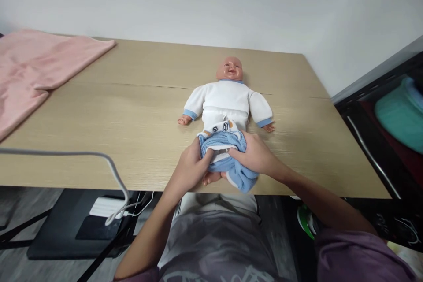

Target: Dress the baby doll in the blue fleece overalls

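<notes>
A baby doll in a white top with blue cuffs lies on its back on the wooden table, head toward the wall. Blue knitted pants are bunched around its legs near the table's front edge. My left hand grips the left side of the pants' waistband, fingers curled into the fabric. On the other side, my right hand is closed over the pants. The doll's bare feet show just below my hands.
A pink cloth covers the table's far left corner. A grey cable loops over the front left edge down to a white power strip. A dark shelf with a teal item stands on the right.
</notes>
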Demonstrator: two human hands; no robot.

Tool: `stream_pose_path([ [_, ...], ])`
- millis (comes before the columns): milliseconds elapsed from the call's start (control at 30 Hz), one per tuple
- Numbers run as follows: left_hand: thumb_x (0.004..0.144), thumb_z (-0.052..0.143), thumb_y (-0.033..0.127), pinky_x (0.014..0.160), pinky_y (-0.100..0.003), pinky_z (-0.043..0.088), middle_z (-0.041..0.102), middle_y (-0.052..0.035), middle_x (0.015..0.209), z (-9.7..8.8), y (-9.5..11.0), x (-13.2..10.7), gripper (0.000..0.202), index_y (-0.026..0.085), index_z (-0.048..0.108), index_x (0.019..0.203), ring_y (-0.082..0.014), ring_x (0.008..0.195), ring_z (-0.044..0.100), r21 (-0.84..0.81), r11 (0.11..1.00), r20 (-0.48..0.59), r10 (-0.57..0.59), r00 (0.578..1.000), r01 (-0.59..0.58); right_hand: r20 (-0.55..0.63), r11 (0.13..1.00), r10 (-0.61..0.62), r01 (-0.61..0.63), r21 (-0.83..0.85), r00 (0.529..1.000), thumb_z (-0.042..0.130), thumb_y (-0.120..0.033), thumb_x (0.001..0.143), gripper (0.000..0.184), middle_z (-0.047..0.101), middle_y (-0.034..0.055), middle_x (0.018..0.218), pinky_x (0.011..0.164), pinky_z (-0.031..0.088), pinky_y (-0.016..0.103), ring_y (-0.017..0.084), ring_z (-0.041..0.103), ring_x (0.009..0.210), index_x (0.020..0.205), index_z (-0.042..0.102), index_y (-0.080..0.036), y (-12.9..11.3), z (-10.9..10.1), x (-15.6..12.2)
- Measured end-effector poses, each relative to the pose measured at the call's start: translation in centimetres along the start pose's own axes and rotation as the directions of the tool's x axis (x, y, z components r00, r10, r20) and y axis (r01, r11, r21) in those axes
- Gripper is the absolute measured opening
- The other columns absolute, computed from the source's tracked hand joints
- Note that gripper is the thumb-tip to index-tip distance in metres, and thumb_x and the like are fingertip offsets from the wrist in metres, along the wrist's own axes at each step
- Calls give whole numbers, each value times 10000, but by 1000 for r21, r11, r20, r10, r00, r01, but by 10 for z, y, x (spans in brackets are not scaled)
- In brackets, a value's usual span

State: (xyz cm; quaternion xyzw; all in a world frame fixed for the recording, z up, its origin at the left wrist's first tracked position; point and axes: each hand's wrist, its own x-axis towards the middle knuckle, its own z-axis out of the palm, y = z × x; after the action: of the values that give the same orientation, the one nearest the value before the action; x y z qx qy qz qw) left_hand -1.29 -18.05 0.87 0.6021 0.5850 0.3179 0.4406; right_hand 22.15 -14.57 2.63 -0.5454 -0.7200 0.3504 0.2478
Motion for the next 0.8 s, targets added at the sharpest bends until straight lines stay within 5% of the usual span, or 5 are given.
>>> stream_pose_path([
  [233,1084,636,413,1150,-510,549,814,-124,1369,4,-2,18,392,209,693,1415,-346,1268,747,-110,994,-28,14,1000,-17,-42,997,-65,66,39,997,763,-320,869,201,814,14,892,786,580,371,242,740,811,1044,724,-230,12,-5,20],
  [467,1109,572,390,1187,-487,585,799,-115,1442,-5,19,-4,384,228,624,1454,-330,1333,752,-186,981,-30,52,998,-56,56,985,-89,80,151,994,784,-312,883,132,829,4,897,808,599,356,239,763,848,981,739,-235,-31,-11,11],
  [633,1136,532,493,1166,-514,569,775,-147,1410,-14,6,-34,367,228,587,1384,-367,1363,722,-2,999,36,-49,998,49,288,999,-47,41,26,957,773,-305,932,220,862,45,1084,859,580,404,295,788,984,1144,731,-259,-50,-6,-4],
  [800,1150,457,511,979,-518,571,810,-170,1216,-10,-9,-49,298,238,537,1241,-392,1138,773,166,977,168,-161,972,133,350,978,-10,82,-192,937,705,-306,1011,247,828,97,1198,946,570,437,336,783,1100,1247,684,-235,-48,4,-12],
])
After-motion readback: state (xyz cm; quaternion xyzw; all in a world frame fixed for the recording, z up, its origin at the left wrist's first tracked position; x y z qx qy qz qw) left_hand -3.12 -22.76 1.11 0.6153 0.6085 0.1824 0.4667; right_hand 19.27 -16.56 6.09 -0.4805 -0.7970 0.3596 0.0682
